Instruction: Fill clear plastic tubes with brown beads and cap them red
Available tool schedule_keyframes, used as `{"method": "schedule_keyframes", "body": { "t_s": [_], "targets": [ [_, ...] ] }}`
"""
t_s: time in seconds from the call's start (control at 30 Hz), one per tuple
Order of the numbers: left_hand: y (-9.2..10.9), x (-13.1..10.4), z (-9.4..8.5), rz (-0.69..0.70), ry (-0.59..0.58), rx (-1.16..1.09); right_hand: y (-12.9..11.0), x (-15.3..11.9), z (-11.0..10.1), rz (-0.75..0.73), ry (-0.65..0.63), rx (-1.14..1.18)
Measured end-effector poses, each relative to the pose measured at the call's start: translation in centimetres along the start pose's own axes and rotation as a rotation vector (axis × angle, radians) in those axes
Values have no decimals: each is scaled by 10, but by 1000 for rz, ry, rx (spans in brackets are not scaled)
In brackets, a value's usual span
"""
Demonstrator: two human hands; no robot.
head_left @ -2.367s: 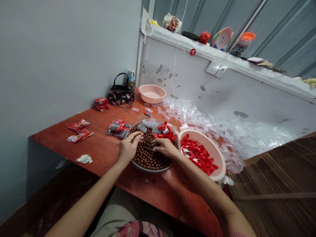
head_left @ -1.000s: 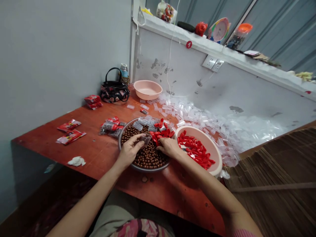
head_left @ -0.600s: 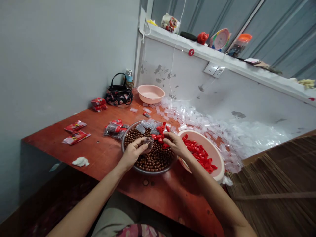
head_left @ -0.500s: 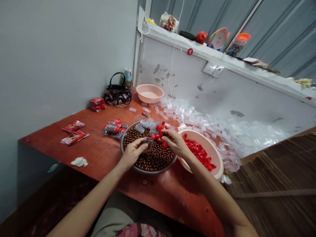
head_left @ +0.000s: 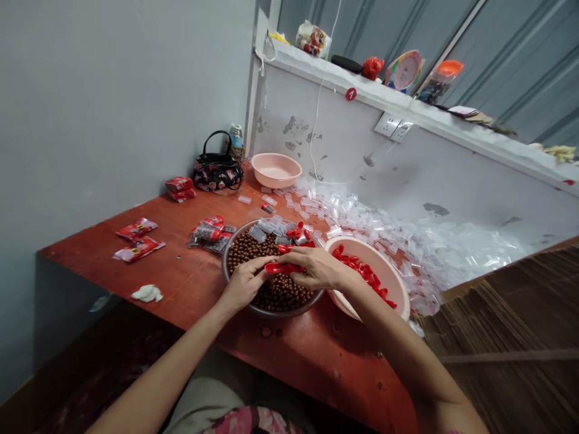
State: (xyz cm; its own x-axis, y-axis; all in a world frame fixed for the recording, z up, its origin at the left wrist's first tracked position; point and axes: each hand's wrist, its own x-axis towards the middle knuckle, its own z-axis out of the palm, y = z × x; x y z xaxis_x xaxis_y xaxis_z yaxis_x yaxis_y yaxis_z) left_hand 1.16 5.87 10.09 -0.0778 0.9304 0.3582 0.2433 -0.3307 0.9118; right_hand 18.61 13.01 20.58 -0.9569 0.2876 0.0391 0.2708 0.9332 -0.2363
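Observation:
Above a wide metal-rimmed bowl of round brown beads, my two hands meet. My left hand is closed in a pinch; the small clear plastic case seen in it earlier is now mostly hidden. A red plastic cap lies against its fingertips. Fingers of my right hand are closed on that red piece from the right. Loose red caps and clear flat cases rest on the beads at the bowl's far side.
A pink basin of red caps stands right of the bowl. Clear plastic cases spread along the wall. Red packets, filled cases, a floral handbag and another pink basin occupy the table. Stacked cardboard is at right.
My right hand has moved left and down to my left hand, bringing a red cap against its fingertips. The bead-filled clear case in my left hand has become covered.

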Motion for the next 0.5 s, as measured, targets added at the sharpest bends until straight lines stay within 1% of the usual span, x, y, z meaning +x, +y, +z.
{"method": "schedule_keyframes", "body": {
  "t_s": [0.1,0.2,0.27,0.33,0.37,0.43,0.5],
  "targets": [
    [-1,0,2,-15,54,45,-1,-5,-2,70,-17,-33],
    [1,0,4,-55,130,89,5,-16,-2,130,26,59],
    [4,0,4,-63,137,100,11,-21,1,180,112,210],
    [6,0,5,-49,104,101,13,-21,8,209,249,337],
    [7,0,5,-41,86,102,13,-20,12,209,318,362],
    [7,-1,5,-32,64,108,10,-14,21,173,418,326],
    [4,-2,6,-29,66,119,6,-9,29,141,441,226]
  ]
}}
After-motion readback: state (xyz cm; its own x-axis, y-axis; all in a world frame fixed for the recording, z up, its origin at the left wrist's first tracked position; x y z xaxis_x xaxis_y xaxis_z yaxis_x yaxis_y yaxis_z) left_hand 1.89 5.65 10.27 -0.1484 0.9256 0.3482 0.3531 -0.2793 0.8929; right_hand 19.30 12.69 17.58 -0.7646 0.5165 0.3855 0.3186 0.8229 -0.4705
